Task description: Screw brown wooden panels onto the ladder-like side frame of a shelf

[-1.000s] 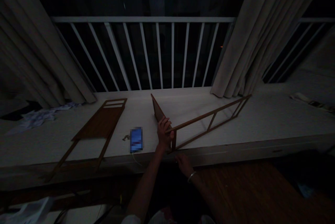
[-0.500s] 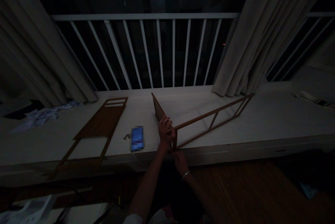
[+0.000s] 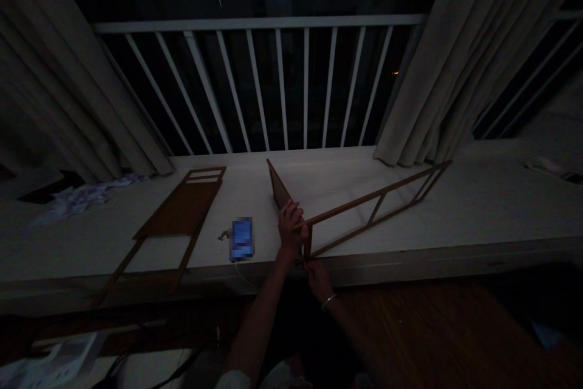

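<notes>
A brown wooden frame [image 3: 348, 202] with a hinged-looking panel [image 3: 279, 187] stands partly opened on the white ledge, its long rails reaching to the right. My left hand [image 3: 291, 225] is closed around the near end, where panel and rails meet. Just below it, at the frame's lower corner by the ledge edge, my right hand [image 3: 320, 280] has its fingers pinched together. Whatever sits between those fingertips is too dark and small to make out. A bracelet [image 3: 328, 301] circles my right wrist.
Another wooden slatted piece [image 3: 182, 207] lies flat on the ledge [image 3: 246, 195] at left, its legs overhanging the edge. Beside it lies a phone [image 3: 242, 238] with a cable and a small charm. White railings [image 3: 306, 85] and curtains [image 3: 423, 73] stand behind. Crumpled cloth [image 3: 82, 198] lies far left.
The whole view has shifted slightly, so things appear a little further right. Both hands keep their places on the wooden frame, with no clear movement of it.
</notes>
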{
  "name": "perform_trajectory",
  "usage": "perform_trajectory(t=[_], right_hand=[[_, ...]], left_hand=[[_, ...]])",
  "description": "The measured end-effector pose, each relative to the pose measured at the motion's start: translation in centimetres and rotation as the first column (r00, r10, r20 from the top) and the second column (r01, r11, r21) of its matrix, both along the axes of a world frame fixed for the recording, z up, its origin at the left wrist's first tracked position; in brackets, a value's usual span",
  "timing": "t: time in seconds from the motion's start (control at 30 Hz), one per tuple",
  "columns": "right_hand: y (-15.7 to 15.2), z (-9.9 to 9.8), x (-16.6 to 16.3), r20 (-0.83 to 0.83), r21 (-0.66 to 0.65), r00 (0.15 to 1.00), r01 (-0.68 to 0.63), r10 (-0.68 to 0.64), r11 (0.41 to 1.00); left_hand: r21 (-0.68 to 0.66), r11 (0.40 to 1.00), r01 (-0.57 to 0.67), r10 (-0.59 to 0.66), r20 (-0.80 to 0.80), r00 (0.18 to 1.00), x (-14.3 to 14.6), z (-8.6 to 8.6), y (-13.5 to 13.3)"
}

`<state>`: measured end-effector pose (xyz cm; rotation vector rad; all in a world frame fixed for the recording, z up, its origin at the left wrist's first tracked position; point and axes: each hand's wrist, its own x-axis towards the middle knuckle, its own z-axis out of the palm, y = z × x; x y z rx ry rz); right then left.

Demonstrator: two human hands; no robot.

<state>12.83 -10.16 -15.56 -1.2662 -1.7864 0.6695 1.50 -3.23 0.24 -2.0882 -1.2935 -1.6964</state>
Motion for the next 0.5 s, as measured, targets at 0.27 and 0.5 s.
perform_trajectory(t=[0.27, 0.5], right_hand=[[0.3, -0.4, 0.0, -0.050, -0.117, 0.999, 0.016, -0.022, 0.993], [-0.2, -0.6, -1.0, -0.103, -0.186, 0.994, 0.025, -0.045, 0.982]], left_hand=[[-0.010, 1.000, -0.010, 0.010, -0.003, 1.000, 0.0, 0.0, 0.0], [-0.010, 1.000, -0.011, 0.011, -0.015, 1.000, 0.0, 0.1, 0.0]])
